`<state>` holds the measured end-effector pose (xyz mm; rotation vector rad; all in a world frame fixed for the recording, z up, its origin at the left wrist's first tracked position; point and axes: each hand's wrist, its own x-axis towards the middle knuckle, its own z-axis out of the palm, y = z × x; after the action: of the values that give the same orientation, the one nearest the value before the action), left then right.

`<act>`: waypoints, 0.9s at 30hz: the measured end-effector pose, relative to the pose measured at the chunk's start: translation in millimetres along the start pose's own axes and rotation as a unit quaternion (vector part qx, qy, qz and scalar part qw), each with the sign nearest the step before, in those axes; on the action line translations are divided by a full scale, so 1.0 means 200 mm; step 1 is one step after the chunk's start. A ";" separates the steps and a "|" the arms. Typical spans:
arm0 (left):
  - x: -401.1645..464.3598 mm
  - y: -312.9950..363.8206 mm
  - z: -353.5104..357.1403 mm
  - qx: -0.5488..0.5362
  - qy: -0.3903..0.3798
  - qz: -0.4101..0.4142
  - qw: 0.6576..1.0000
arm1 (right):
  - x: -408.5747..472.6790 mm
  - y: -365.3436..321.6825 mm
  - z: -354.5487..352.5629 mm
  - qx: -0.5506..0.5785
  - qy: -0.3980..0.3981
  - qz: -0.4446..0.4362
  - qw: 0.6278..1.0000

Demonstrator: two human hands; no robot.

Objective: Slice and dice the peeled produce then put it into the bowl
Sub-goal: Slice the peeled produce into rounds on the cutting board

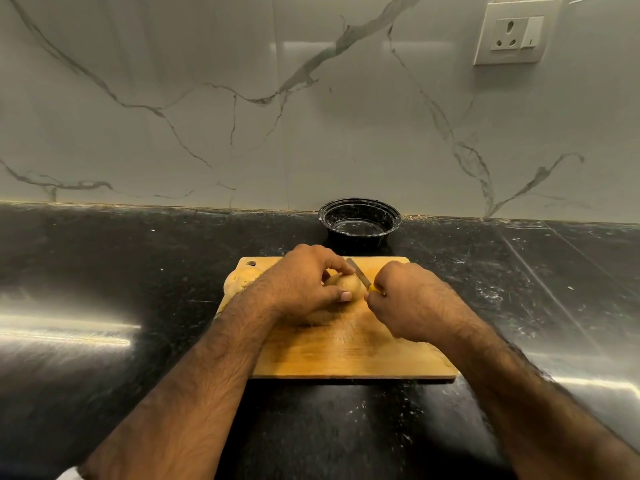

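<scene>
Left grip (304, 282) round peeled potato (348, 284) on cutting board (349, 355), right grip (403, 299) round yellow-handled knife (360, 275).

Both bare forearms reach forward from the lower corners and draw together toward the middle. The left hand (304, 282) lies knuckles up, its fingers arched over and its thumb stretched out toward the right, pinching the potato (348, 285) between them. The right hand (407, 301) is curled into a fist, back facing up, gripping the knife (360, 276) just beside the left fingertips.
</scene>
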<state>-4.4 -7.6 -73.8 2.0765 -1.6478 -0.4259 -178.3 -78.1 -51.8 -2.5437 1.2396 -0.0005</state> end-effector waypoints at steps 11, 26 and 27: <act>-0.03 0.06 -0.03 0.017 -0.010 -0.015 1.000 | -0.04 -0.06 0.01 -0.028 0.020 -0.006 0.999; -0.05 0.11 -0.02 0.017 0.003 -0.048 0.999 | -0.08 -0.09 0.02 -0.022 0.031 -0.002 0.999; -0.05 0.11 -0.01 0.018 0.004 -0.048 0.999 | -0.09 -0.08 0.02 -0.028 0.030 -0.002 0.999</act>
<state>-23.0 -2.1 -60.7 2.1880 -1.5652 -0.4210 -176.0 -53.8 -47.9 -2.6122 1.2740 -0.0450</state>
